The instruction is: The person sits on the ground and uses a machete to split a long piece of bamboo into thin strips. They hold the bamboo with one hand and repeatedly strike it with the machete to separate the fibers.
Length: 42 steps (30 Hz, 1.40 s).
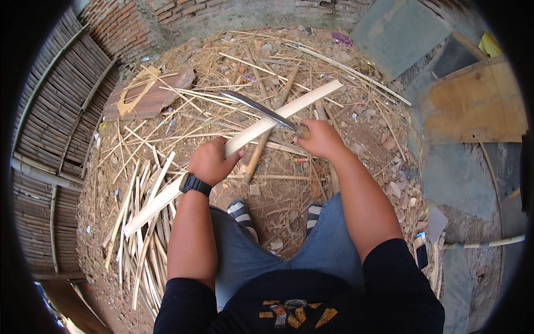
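A long pale bamboo strip (295, 106) slants from the lower left up to the right across the middle. My left hand (212, 160) is closed around it near its middle, with a dark watch on that wrist. In my right hand (321, 138) is the wooden handle of a machete (253, 104). Its curved dark blade points up and left and crosses over the strip. I cannot tell whether the blade's edge touches the strip. Beneath lies a round bamboo pole (272, 125) on the ground.
Split bamboo strips (146, 222) are piled at my left. A brown board (149, 93) lies at the far left, before a bamboo slat wall (50, 111). Grey sheets (397, 36) and a tan panel (473, 103) stand at the right. A brick wall (122, 25) closes the back.
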### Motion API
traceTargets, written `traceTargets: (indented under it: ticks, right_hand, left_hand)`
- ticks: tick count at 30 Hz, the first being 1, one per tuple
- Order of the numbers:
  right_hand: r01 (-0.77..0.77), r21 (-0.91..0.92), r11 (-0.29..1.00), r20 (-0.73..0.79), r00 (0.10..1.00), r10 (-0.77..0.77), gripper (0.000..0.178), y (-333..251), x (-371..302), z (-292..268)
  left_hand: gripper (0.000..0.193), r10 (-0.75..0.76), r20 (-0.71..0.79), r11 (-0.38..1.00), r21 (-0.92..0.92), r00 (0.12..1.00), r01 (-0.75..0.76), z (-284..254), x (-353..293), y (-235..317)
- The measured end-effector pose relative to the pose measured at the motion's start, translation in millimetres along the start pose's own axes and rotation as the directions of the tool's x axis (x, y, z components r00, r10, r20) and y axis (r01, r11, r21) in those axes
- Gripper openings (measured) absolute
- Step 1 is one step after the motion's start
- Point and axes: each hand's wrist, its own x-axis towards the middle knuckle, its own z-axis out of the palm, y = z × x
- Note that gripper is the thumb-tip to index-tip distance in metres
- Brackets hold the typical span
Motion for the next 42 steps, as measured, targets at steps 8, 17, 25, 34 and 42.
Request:
traceTargets:
  ticks: [8,17,25,34,42]
  right_hand:
    - [0.0,-0.013,1.0,-0.005,1.0,0.0,0.046,-2.0,-0.7,0.6]
    - [-0.016,-0.009,1.0,-0.006,1.0,0.016,0.048,-1.9,-0.4,1.0]
    - [-0.021,0.032,0.999,-0.004,1.0,0.021,0.047,-1.8,1.4,-0.1]
    - [-0.004,0.025,1.0,-0.013,1.0,0.005,0.05,-2.9,0.1,-0.3]
    - [0.008,0.018,1.0,-0.017,1.0,-0.007,0.05,-3.2,0.0,-0.2]
  left_hand:
    - [0.048,0.007,0.021,1.0,0.017,1.0,-0.008,-1.2,-0.2,2.6]
    - [0.049,0.005,0.017,1.0,0.012,1.0,-0.006,-0.5,0.1,1.8]
    - [0.05,0.009,-0.008,1.0,-0.002,1.0,-0.009,-1.5,-1.0,4.2]
    - [0.05,0.004,-0.023,1.0,-0.001,1.0,-0.004,-3.1,-1.9,1.7]
    - [0.051,-0.005,-0.005,1.0,0.019,1.0,0.005,-2.6,0.0,1.4]
